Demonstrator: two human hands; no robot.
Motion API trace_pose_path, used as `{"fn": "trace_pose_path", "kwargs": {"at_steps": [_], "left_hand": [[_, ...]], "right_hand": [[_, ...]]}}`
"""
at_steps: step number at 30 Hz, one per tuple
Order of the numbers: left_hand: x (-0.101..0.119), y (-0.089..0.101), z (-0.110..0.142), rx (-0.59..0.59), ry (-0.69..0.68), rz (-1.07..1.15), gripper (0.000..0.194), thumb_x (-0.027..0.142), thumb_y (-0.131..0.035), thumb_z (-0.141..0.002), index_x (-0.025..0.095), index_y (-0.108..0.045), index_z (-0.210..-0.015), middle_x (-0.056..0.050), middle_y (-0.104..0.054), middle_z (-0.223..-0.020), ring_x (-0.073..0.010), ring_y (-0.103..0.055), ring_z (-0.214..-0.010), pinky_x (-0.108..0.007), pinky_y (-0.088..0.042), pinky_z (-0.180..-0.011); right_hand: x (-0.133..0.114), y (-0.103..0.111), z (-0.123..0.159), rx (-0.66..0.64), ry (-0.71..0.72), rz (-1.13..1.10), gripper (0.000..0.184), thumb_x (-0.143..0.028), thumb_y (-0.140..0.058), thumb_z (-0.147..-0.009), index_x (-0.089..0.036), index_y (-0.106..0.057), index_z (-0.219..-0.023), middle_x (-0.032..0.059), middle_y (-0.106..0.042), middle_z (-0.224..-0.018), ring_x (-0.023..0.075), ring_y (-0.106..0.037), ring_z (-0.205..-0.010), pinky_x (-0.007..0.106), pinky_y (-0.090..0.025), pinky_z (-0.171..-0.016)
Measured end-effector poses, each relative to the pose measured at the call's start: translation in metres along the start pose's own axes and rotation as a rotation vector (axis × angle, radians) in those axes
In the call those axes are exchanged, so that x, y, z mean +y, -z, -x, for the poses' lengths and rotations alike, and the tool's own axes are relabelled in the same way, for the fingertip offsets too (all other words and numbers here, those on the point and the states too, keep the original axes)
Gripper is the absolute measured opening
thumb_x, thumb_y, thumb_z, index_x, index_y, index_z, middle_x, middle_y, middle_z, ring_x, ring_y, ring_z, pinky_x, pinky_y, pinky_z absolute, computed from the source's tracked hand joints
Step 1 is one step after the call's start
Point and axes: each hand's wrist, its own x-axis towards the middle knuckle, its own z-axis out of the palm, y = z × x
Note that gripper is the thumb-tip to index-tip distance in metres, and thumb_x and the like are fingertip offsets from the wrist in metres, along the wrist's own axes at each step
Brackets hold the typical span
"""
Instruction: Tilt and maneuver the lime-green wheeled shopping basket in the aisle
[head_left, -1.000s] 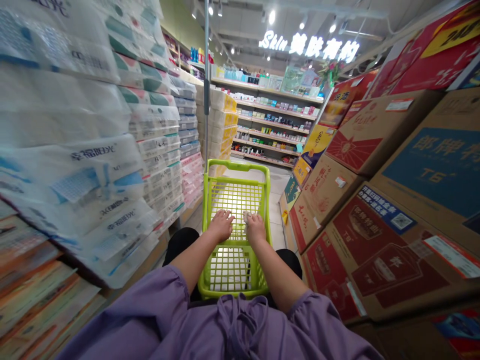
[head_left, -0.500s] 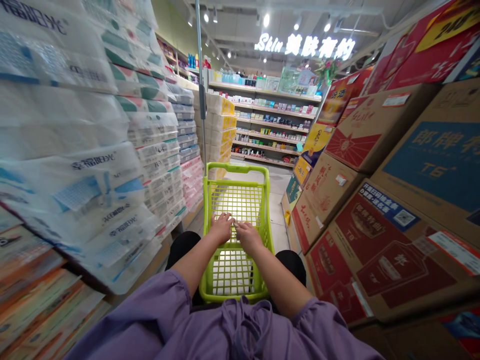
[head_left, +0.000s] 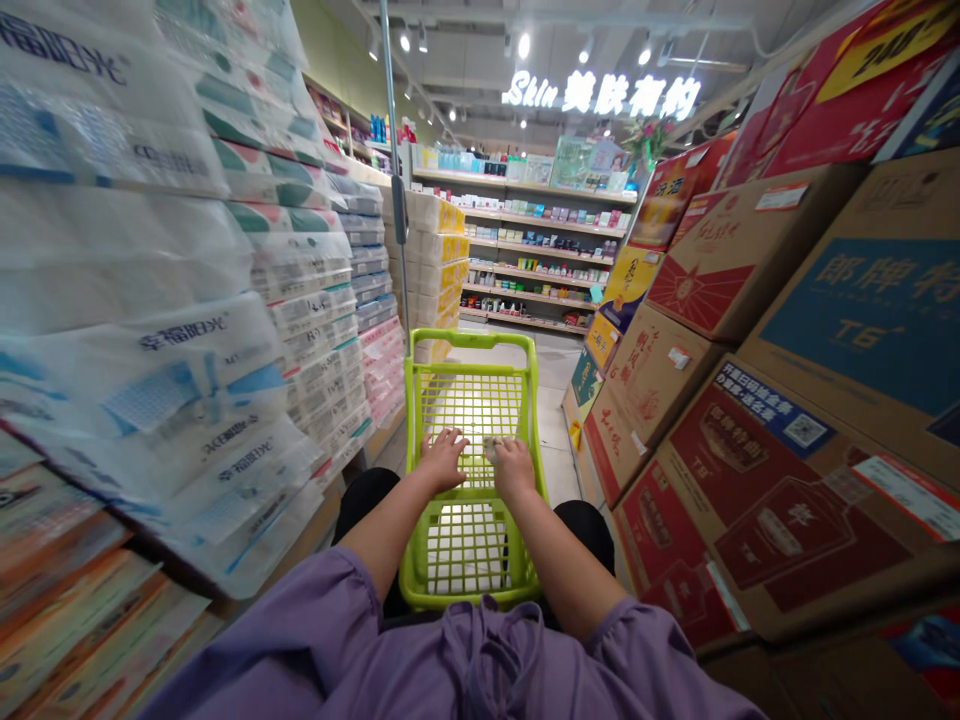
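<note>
A lime-green plastic shopping basket (head_left: 471, 592) with lattice sides and an extended pull-up end stands between my knees. Over its middle, my left hand (head_left: 442, 462) hovers with fingers spread and nothing in it. My right hand (head_left: 513, 468), a short way to the right, has its fingers closed in a pinch. A small greyish object (head_left: 490, 447) shows at its fingertips, too small and blurred to name. The basket floor shows white light through the grid. A gap lies between my two hands.
Stacked packs of tissue paper (head_left: 202, 400) rise close on the left. Cardboard cartons (head_left: 780, 450) are piled on the right. Ahead along the narrow aisle stand shelves of small boxes (head_left: 540, 212), and a thin metal pole (head_left: 390, 100) rises behind the basket's left corner.
My hands have moved apart: they were nearly touching, and the right hand has shifted to the right with the small object at its fingertips. The left hand has hardly moved.
</note>
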Motion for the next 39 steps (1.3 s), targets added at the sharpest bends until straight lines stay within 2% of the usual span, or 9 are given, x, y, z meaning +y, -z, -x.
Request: {"fn": "trace_pose_path", "kwargs": {"at_steps": [3, 6, 11, 16, 23, 27, 32, 35, 39], "left_hand": [[0.000, 0.000, 0.000, 0.001, 0.002, 0.006, 0.067, 0.036, -0.061, -0.074, 0.025, -0.043, -0.137, -0.010, -0.028, -0.155, -0.0337, -0.022, -0.142, -0.062, -0.016, -0.112], [0.001, 0.000, 0.000, 0.024, 0.002, 0.007, 0.063, 0.033, -0.059, -0.075, 0.026, -0.045, -0.136, -0.010, -0.030, -0.154, -0.0342, -0.024, -0.141, -0.062, -0.017, -0.111], [0.000, -0.002, 0.000, 0.052, 0.006, 0.006, 0.058, 0.032, -0.058, -0.075, 0.027, -0.048, -0.132, -0.009, -0.033, -0.153, -0.0315, -0.027, -0.140, -0.060, -0.018, -0.112], [0.000, -0.003, 0.000, 0.054, -0.004, -0.019, 0.060, 0.035, -0.059, -0.075, 0.028, -0.046, -0.134, -0.010, -0.032, -0.153, -0.0320, -0.026, -0.141, -0.059, -0.018, -0.112], [0.002, 0.004, 0.000, 0.014, -0.022, -0.031, 0.071, 0.058, -0.057, -0.078, 0.023, -0.043, -0.138, -0.017, -0.028, -0.154, -0.0368, -0.023, -0.142, -0.062, -0.017, -0.110], [0.004, 0.008, 0.005, -0.010, -0.064, -0.087, 0.090, 0.063, -0.066, -0.070, 0.022, -0.035, -0.144, -0.019, -0.022, -0.156, -0.0386, -0.018, -0.143, -0.062, -0.012, -0.112], [0.010, 0.004, 0.018, -0.035, -0.091, -0.240, 0.109, 0.041, -0.081, -0.059, 0.027, -0.020, -0.149, -0.015, -0.011, -0.159, -0.0433, -0.006, -0.144, -0.068, -0.007, -0.110], [0.015, 0.002, 0.024, -0.015, -0.084, -0.288, 0.103, 0.024, -0.076, -0.063, 0.028, -0.020, -0.149, -0.014, -0.013, -0.159, -0.0433, -0.008, -0.144, -0.069, -0.009, -0.110], [0.020, 0.002, 0.025, -0.038, -0.107, -0.250, 0.099, 0.018, -0.070, -0.066, 0.026, -0.018, -0.150, -0.014, -0.015, -0.159, -0.0442, -0.009, -0.143, -0.073, -0.012, -0.107]], "right_hand": [[-0.003, -0.002, 0.003, -0.023, 0.107, -0.039, 0.056, 0.000, -0.050, -0.075, -0.023, -0.062, -0.124, 0.0070, -0.055, -0.135, 0.0264, -0.044, -0.124, 0.042, -0.039, -0.103], [-0.007, -0.005, 0.008, -0.092, 0.253, -0.097, 0.053, -0.007, -0.055, -0.076, -0.023, -0.060, -0.126, 0.0041, -0.050, -0.142, 0.0263, -0.040, -0.129, 0.043, -0.038, -0.106], [-0.004, -0.002, 0.007, -0.158, 0.277, -0.098, 0.064, -0.007, -0.065, -0.068, -0.024, -0.057, -0.129, 0.0061, -0.042, -0.147, 0.0275, -0.038, -0.132, 0.043, -0.037, -0.107], [-0.004, 0.004, 0.002, -0.134, 0.289, -0.052, 0.043, -0.008, -0.064, -0.076, -0.028, -0.065, -0.113, 0.0031, -0.052, -0.139, 0.0238, -0.048, -0.121, 0.039, -0.045, -0.098], [-0.012, 0.006, -0.001, -0.126, 0.330, 0.003, 0.017, -0.016, -0.060, -0.084, -0.022, -0.069, -0.097, 0.0063, -0.061, -0.126, 0.0233, -0.054, -0.107, 0.038, -0.049, -0.089], [-0.009, 0.007, -0.002, -0.095, 0.349, -0.020, 0.021, -0.012, -0.062, -0.080, -0.022, -0.069, -0.098, 0.0060, -0.061, -0.125, 0.0234, -0.054, -0.108, 0.037, -0.049, -0.090], [-0.007, 0.005, -0.004, -0.062, 0.373, -0.045, 0.038, -0.005, -0.055, -0.080, -0.022, -0.066, -0.112, 0.0059, -0.061, -0.127, 0.0220, -0.054, -0.110, 0.037, -0.047, -0.094], [-0.007, 0.005, -0.004, -0.054, 0.375, -0.042, 0.038, -0.005, -0.053, -0.083, -0.022, -0.065, -0.115, 0.0071, -0.061, -0.127, 0.0220, -0.053, -0.112, 0.037, -0.047, -0.095], [-0.006, 0.007, -0.002, -0.057, 0.332, -0.082, 0.036, -0.007, -0.056, -0.082, -0.024, -0.066, -0.112, 0.0061, -0.061, -0.127, 0.0215, -0.053, -0.114, 0.036, -0.045, -0.097]]}}
